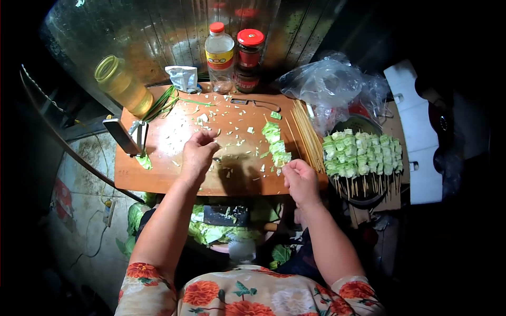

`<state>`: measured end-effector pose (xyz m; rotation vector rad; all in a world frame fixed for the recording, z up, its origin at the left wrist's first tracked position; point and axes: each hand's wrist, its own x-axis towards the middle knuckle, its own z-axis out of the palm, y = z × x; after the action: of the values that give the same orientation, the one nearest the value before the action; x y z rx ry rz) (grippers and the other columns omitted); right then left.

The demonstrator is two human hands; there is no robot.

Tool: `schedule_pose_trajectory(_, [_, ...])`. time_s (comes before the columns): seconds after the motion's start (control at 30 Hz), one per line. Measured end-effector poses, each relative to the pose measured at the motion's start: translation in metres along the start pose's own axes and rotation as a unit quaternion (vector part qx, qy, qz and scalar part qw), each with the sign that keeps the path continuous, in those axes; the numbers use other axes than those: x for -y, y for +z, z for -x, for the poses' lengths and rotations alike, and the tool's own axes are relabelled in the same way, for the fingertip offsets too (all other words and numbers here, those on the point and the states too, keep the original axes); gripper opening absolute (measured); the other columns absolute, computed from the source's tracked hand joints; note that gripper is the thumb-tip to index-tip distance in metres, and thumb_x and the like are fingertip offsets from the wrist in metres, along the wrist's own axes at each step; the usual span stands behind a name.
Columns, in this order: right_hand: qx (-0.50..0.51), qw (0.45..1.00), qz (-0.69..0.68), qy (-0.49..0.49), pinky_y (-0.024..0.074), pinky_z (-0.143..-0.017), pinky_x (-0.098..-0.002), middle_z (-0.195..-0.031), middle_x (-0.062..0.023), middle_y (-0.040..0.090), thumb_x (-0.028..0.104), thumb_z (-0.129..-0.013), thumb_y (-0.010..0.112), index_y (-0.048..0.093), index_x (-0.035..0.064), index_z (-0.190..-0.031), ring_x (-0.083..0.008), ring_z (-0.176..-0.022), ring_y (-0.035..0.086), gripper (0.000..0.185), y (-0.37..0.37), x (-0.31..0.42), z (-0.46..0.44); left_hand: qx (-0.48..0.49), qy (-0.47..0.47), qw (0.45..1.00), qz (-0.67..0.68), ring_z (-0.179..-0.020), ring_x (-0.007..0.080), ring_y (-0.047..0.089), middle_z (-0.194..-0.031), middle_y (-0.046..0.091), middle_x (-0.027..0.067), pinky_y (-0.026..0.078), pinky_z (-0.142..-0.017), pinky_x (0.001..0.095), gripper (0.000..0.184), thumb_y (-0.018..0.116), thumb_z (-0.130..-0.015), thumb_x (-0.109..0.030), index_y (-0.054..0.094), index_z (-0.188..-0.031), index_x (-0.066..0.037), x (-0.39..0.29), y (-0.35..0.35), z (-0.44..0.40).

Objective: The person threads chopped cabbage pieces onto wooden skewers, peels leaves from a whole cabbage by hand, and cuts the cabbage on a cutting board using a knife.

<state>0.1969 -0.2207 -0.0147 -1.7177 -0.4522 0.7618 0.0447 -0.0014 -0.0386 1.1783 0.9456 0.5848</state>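
On the right of the wooden board, my right hand (301,180) pinches the lower end of a skewer threaded with cabbage pieces (275,142), which point up and slightly left from it. My left hand (200,152) is over the middle of the board, its fingers curled together; whether anything small is between them cannot be made out. Bare wooden skewers (307,134) lie in a bundle just right of the cabbage skewer. Further right, several finished cabbage skewers (362,154) rest side by side on a dark round container.
Scraps litter the board (237,184). At its back stand a clear bottle (220,58), red-lidded jars (250,50) and a peeler (255,103). To the left are a tilted yellow jar (124,87) and a phone (122,136) on a stand. Below, a cleaver (226,215) lies over cabbage.
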Motion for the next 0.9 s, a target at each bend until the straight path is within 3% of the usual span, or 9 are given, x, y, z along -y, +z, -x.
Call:
schedule_pose_trajectory(0.07, [-0.025,0.999,0.032,0.018,0.0404,-0.051,-0.0228,-0.061,-0.0006,0.056,0.013,-0.088,0.059,0.058,0.0035,-0.081,-0.0069,-0.054,0.052,0.012,-0.013,-0.014,-0.014,-0.056,0.090,0.962,-0.251,-0.109,0.0248,0.058,-0.114,0.061,0.0148,0.047,-0.092,0.0338,0.042,0.067,-0.076,-0.005,0.058,-0.117,0.001,0.033,-0.025,-0.021])
schedule_pose_trajectory(0.13, [-0.033,0.995,0.093,0.030,0.0432,-0.054,-0.0240,-0.064,-0.0032,0.061,0.017,-0.088,0.060,0.060,0.0038,-0.081,-0.0084,-0.057,0.056,0.014,-0.032,-0.038,-0.028,-0.129,0.135,0.902,-0.390,-0.111,0.0319,0.056,-0.116,0.060,0.0194,0.045,-0.094,0.0376,0.047,0.067,-0.076,-0.011,0.056,-0.120,0.002,0.023,-0.031,-0.004])
schedule_pose_trajectory(0.23, [-0.051,0.981,0.186,0.016,0.0405,-0.051,-0.0229,-0.065,-0.0011,0.058,0.016,-0.088,0.060,0.059,0.0046,-0.084,-0.0067,-0.054,0.052,0.012,-0.057,-0.073,-0.039,-0.154,0.125,0.872,-0.447,-0.124,0.0351,0.044,-0.133,0.047,0.0207,0.034,-0.105,0.0443,0.056,0.065,-0.082,-0.026,0.047,-0.131,-0.003,0.076,-0.065,-0.011])
schedule_pose_trajectory(0.3, [-0.005,0.934,0.358,0.015,0.0477,-0.058,-0.0294,-0.070,-0.0073,0.065,0.018,-0.085,0.062,0.062,0.0039,-0.085,-0.0156,-0.061,0.062,0.014,-0.070,-0.078,-0.041,-0.163,0.114,0.841,-0.503,-0.138,0.0350,0.028,-0.149,0.031,0.0181,0.020,-0.112,0.0530,0.067,0.060,-0.087,-0.039,0.034,-0.142,-0.009,0.088,-0.071,0.002])
schedule_pose_trajectory(0.47, [0.012,0.864,0.503,0.024,0.0515,-0.070,-0.0382,-0.080,-0.0138,0.068,0.022,-0.081,0.065,0.065,0.0059,-0.091,-0.0297,-0.076,0.066,0.019,-0.081,-0.048,-0.026,-0.161,0.173,0.788,-0.569,-0.138,0.0383,0.026,-0.146,0.035,0.0171,0.020,-0.111,0.0519,0.065,0.060,-0.087,-0.038,0.038,-0.140,-0.008,0.112,-0.051,0.006])
schedule_pose_trajectory(0.57, [0.016,0.842,0.538,0.039,0.0521,-0.074,-0.0396,-0.084,-0.0145,0.068,0.022,-0.080,0.065,0.066,0.0069,-0.094,-0.0319,-0.080,0.066,0.021,-0.077,-0.025,-0.021,-0.042,0.287,0.806,-0.516,-0.135,0.0384,0.031,-0.141,0.040,0.0185,0.022,-0.111,0.0506,0.060,0.064,-0.083,-0.031,0.043,-0.133,-0.007,0.113,-0.023,-0.002])
schedule_pose_trajectory(0.63, [0.011,0.837,0.546,0.033,0.0524,-0.073,-0.0389,-0.084,-0.0143,0.068,0.022,-0.080,0.065,0.066,0.0074,-0.095,-0.0309,-0.079,0.066,0.021,-0.074,-0.010,-0.016,0.037,0.287,0.875,-0.389,-0.132,0.0376,0.035,-0.137,0.043,0.0184,0.026,-0.109,0.0504,0.057,0.065,-0.082,-0.028,0.046,-0.131,-0.007,0.114,0.011,0.001])
schedule_pose_trajectory(0.77, [0.014,0.882,0.470,0.013,0.0509,-0.078,-0.0428,-0.089,-0.0156,0.068,0.025,-0.082,0.064,0.065,0.0088,-0.094,-0.0347,-0.088,0.064,0.021,-0.067,0.007,-0.011,0.225,0.396,0.770,-0.448,-0.134,0.0351,0.035,-0.138,0.044,0.0137,0.027,-0.109,0.0531,0.057,0.065,-0.079,-0.019,0.047,-0.134,-0.015,0.119,0.055,0.029])
schedule_pose_trajectory(0.9, [0.080,0.890,0.449,0.020,0.0510,-0.078,-0.0424,-0.089,-0.0166,0.068,0.024,-0.080,0.065,0.065,0.0076,-0.096,-0.0350,-0.088,0.064,0.023,-0.062,0.019,-0.011,0.327,0.418,0.756,-0.382,-0.128,0.0356,0.043,-0.130,0.052,0.0136,0.034,-0.104,0.0500,0.047,0.062,-0.075,-0.011,0.057,-0.121,-0.011,0.129,0.048,0.066])
